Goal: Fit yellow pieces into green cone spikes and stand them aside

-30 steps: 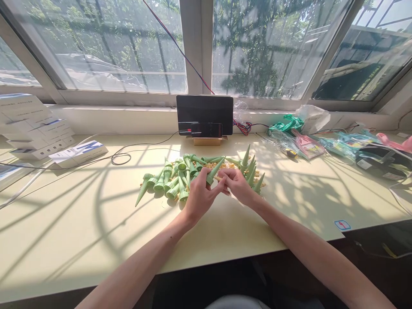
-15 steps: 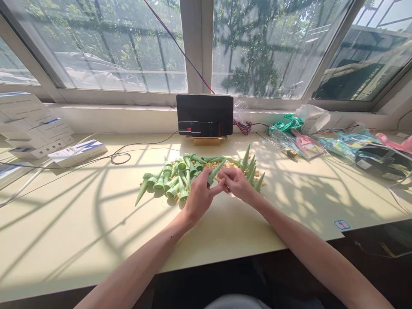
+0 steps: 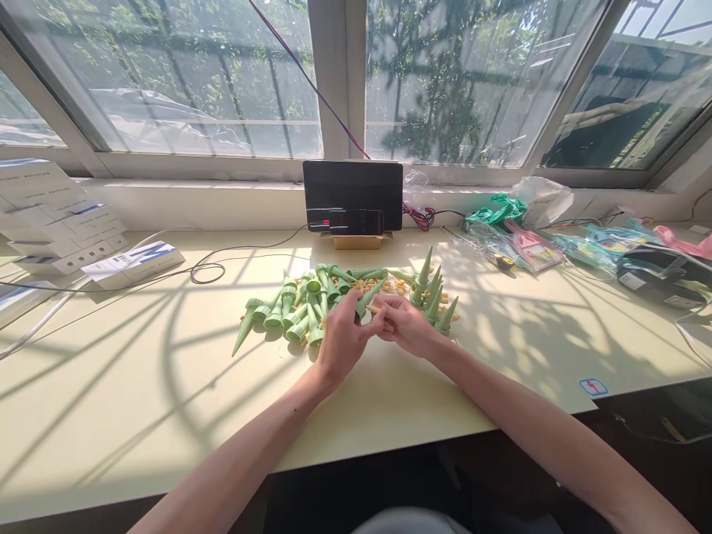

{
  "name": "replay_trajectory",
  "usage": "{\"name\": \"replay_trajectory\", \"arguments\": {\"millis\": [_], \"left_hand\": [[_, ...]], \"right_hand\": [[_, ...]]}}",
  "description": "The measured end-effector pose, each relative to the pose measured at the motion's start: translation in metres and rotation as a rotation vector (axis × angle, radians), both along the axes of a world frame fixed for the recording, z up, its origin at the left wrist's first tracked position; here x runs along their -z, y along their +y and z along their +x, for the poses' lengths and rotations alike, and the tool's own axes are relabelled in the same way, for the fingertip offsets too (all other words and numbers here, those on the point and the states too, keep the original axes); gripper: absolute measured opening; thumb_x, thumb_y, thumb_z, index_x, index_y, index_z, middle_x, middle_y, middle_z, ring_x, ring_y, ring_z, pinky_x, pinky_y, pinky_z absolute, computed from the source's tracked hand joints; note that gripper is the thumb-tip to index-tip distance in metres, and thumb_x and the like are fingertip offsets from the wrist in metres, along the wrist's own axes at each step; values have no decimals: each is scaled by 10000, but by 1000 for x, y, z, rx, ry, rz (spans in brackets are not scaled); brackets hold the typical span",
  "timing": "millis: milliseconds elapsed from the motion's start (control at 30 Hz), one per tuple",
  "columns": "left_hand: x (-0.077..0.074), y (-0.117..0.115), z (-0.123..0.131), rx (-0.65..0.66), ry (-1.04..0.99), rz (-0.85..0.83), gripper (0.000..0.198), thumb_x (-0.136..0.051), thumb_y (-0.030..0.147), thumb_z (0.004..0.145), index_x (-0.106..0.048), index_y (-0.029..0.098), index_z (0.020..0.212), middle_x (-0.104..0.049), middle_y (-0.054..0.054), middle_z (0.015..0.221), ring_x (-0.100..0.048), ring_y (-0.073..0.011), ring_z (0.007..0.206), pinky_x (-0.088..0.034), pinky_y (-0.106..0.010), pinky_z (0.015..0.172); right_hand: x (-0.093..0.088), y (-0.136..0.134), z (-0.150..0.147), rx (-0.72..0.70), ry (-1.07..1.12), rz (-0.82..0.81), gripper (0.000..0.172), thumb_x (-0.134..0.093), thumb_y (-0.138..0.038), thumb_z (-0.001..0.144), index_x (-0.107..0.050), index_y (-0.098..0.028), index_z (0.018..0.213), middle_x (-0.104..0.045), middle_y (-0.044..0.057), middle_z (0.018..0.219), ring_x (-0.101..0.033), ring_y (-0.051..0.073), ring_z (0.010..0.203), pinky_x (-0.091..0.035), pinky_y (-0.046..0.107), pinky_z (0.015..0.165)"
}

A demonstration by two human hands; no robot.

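A heap of green plastic cones [image 3: 303, 308] lies on the pale yellow table [image 3: 139, 386], mixed with small yellow pieces [image 3: 389, 285]. To its right, several cones [image 3: 423, 276] stand upright on their wide ends. My left hand [image 3: 342, 337] is closed around one green cone [image 3: 368, 297], tip pointing up and away. My right hand [image 3: 409, 325] is pinched against that cone's lower end, with a small yellow piece between its fingers. Both hands meet just in front of the heap.
A dark tablet [image 3: 352, 194] and a phone [image 3: 356, 221] stand on a holder at the window sill. White boxes [image 3: 61, 219] are stacked at far left, with cables [image 3: 208, 273] across the table. Plastic bags and coloured items [image 3: 534, 237] crowd the right side.
Both hands stay together at the cone with only slight finger shifts. The view has drifted a little.
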State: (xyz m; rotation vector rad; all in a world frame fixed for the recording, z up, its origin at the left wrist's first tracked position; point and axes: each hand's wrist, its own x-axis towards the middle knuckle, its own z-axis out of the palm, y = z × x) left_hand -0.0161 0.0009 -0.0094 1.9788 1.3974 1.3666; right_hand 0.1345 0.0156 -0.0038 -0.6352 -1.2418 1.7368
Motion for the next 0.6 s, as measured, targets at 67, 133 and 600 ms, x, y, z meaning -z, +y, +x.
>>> {"name": "replay_trajectory", "arguments": {"millis": [67,133,600], "left_hand": [[0,0,0,-9,6,7,242,-686,426,862,-542,231,854,-503,58,639,-388,-105,518,-361,-238,555],[1,0,-1,-16,13,10,232,-684,421,860,-550,232,867,-484,62,630,-373,-105,516,-354,-238,551],[-4,-1,3,36,-33,-39,228,-669,373,835,-485,242,805,-379,79,602,-287,-100,509,-314,-229,528]], "right_hand": [[-1,-1,-1,-6,12,-8,550,-853,-513,761,-442,-205,564,-324,-87,497,-216,59,481,-163,238,463],[-1,-1,-1,3,-3,11,550,-838,-513,783,-437,-206,564,-330,-85,498,-224,58,477,-167,238,460],[-7,4,11,127,-249,354,540,-666,-578,945,-495,-206,594,-466,-48,464,-392,80,429,-310,241,440]]}}
